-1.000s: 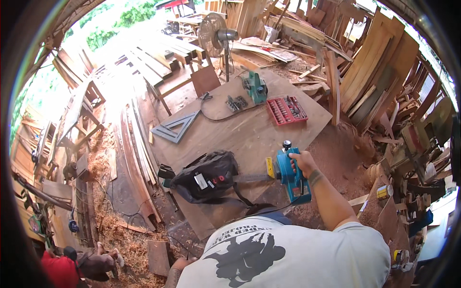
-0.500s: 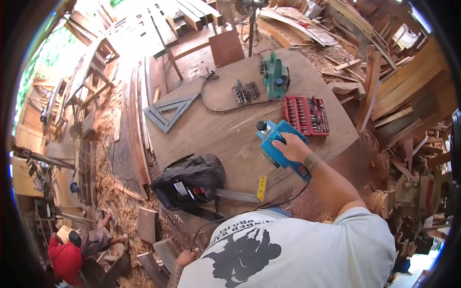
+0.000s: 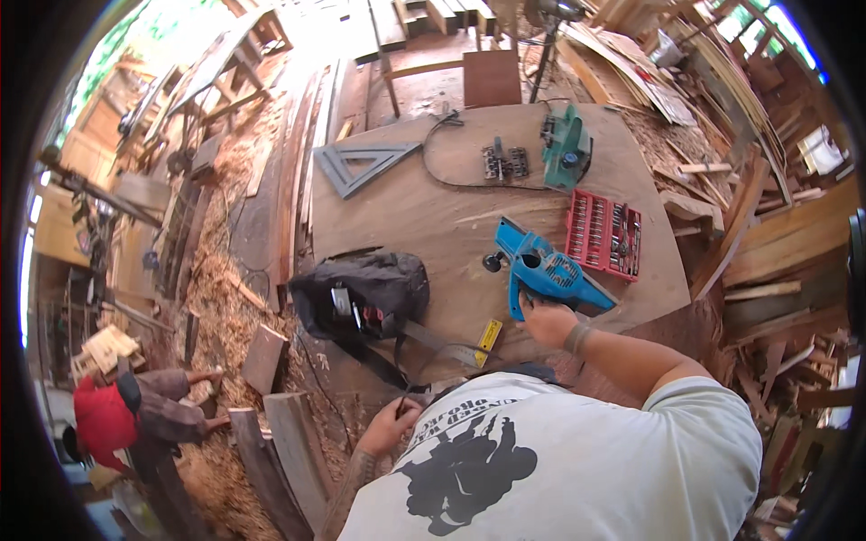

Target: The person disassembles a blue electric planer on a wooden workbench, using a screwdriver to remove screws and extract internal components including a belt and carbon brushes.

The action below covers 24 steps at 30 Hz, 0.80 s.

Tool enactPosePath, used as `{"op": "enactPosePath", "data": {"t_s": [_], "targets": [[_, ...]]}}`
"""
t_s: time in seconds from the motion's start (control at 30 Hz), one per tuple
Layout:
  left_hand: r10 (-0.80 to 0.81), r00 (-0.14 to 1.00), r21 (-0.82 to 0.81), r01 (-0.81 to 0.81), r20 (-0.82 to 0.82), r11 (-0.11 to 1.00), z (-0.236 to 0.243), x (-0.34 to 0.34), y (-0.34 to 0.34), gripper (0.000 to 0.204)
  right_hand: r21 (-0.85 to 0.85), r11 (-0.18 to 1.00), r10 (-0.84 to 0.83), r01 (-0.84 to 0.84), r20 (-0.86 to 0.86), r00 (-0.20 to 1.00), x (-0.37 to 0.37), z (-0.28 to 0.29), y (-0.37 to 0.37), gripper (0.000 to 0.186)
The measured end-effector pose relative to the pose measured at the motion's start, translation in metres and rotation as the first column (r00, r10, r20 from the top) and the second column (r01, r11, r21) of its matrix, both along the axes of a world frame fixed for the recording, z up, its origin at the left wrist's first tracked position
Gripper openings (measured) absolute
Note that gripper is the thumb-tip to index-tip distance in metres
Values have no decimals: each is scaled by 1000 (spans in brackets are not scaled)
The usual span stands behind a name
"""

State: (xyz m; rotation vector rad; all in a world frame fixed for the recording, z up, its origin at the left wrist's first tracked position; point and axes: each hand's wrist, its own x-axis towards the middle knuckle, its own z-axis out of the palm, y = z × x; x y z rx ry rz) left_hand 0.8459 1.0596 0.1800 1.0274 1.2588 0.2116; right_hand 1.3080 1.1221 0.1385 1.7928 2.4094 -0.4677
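Note:
My right hand (image 3: 547,322) is closed around the rear handle of a blue electric planer (image 3: 552,270), whose vented side faces up over the table. Whether the planer touches the tabletop, I cannot tell. Just beyond it lies a red case of sockets and bits (image 3: 606,233). My left hand (image 3: 394,424) is low by my shirt, fingers pinched on a thin dark power cord. Between the hands, a try square (image 3: 488,341) with a yellow stock lies at the table's near edge, its blade partly under the black tool bag (image 3: 365,293).
On the wooden table (image 3: 487,216) lie a grey triangular square (image 3: 363,164), a small set of metal bits (image 3: 503,162) and a green planer (image 3: 566,149) with its cord. A person in red (image 3: 104,419) crouches at lower left amid wood shavings (image 3: 221,361). Scrap boards (image 3: 785,239) crowd the right.
The blue planer has been turned and tipped in my right hand, its knob end swinging away from me. My left hand has come up nearer the table. The view has shifted.

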Motion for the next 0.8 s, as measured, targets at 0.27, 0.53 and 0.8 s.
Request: {"op": "enactPosePath", "data": {"t_s": [0.27, 0.53, 0.8], "targets": [[-330, 938, 274, 346, -103, 898, 10, 57, -38, 35, 124, 982, 120, -143, 182, 976, 3, -26, -9, 72], [71, 901, 651, 252, -428, 716, -33, 83, 6, 26, -82, 983, 177, -162, 235, 956, -9, -40, 48, 72], [-459, 814, 204, 547, -356, 812, -44, 173, -20, 41, -80, 951, 306, -298, 127, 943, -3, -3, 38, 58]]}}
